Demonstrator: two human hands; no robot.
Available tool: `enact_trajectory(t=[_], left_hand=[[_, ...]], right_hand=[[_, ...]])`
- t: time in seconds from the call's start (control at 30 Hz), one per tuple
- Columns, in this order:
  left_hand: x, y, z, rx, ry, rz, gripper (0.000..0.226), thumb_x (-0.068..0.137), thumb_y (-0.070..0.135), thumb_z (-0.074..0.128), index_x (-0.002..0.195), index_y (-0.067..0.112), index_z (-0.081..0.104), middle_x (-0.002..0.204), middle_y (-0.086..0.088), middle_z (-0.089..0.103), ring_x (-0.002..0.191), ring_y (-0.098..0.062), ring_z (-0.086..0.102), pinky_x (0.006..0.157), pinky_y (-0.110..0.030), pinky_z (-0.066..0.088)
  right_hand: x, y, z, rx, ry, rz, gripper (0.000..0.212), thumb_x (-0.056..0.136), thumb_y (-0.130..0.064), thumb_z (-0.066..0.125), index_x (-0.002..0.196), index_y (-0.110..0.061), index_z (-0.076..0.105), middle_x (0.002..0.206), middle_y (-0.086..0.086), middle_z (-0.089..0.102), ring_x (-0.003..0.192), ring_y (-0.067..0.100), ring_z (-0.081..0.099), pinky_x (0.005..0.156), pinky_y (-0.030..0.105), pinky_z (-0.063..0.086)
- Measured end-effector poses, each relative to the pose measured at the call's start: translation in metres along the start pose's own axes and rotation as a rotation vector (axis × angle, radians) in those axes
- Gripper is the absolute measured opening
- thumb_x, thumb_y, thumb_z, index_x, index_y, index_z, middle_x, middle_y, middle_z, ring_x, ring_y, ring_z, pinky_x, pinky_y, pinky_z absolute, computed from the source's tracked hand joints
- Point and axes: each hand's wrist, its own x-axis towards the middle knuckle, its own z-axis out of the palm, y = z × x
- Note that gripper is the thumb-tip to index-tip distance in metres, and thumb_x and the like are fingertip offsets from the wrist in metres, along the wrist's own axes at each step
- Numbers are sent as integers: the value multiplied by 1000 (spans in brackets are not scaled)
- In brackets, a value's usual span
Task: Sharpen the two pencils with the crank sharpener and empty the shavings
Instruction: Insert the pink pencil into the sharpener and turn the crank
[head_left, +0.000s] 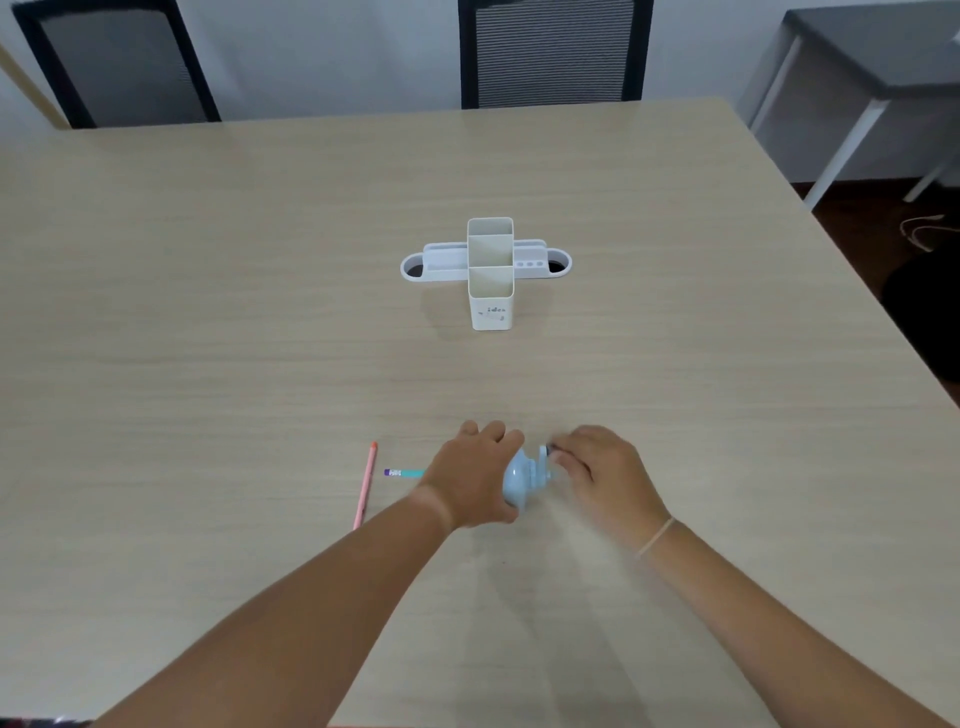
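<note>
1. Head view: the light blue crank sharpener (521, 480) sits on the table (260, 312) near the front edge, at about 6 o'clock from the white desk organiser (490, 270) that stands at mid-table.
2. The left hand (475, 475) is closed over the sharpener's body from its 9 o'clock side and pins it to the table; the right hand (597, 462) is curled narrow at the crank on the 3 o'clock side, pinching what I take to be the handle knob.
3. A teal pencil (408, 473) runs out at 9 o'clock from under the left hand, seemingly seated in the sharpener's mouth. A pink pencil (365, 486) lies loose on the table just beyond it, apart from both hands.
4. Handling, as a judgement: the sharpener looks like light, smooth plastic that would skate on this slick tabletop, so it needs firm downward pressure on the body while the crank turns. The pencils are stiff but thin; their points will snap if forced sideways.
5. Hidden or unclear: the left hand covers the pencil's entry and most of the body; the crank and right fingertips are motion-blurred; the shavings drawer cannot be seen, nor how sharp either pencil is.
</note>
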Motion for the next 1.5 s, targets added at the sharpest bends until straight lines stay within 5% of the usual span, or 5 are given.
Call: enact_trajectory(t=[0.33,0.6,0.8,1.23,1.5], left_hand=[[1,-1,2,4,-1,-3,61,65,37,72,114,15,43,110,-4,50,92,-25,40,86,-42,48],[0,-1,0,-9,5,8,58,66,37,72,112,15,44,110,-3,50,98,-28,43,83,-42,50],[-2,0,0,5,7,19,56,66,38,71,109,15,43,109,-4,50,97,-27,43,85,-42,49],[-8,-3,-5,-92,3,36,89,67,48,70,140,24,25,130,-3,42,113,-29,42,94,-42,47],[-19,-23,-19,-209,54,39,95,68,51,71,145,31,17,142,1,31,127,-25,34,106,-38,36]], right_hand=[[-19,24,36,-99,-332,157,27,85,-16,45,73,2,61,71,14,59,75,31,55,68,35,41],[-32,-9,4,72,-57,19,28,81,-26,42,73,-9,64,60,-16,42,64,7,40,65,3,31],[8,-9,-3,-3,-3,98,13,85,1,55,82,-1,67,73,16,64,71,27,55,67,23,37],[11,-18,-15,-72,-73,73,14,87,-7,56,91,-8,69,62,-18,41,70,15,46,70,23,34],[9,-42,-24,-145,29,39,33,81,-24,56,108,-7,65,78,10,60,81,29,56,78,27,40]])
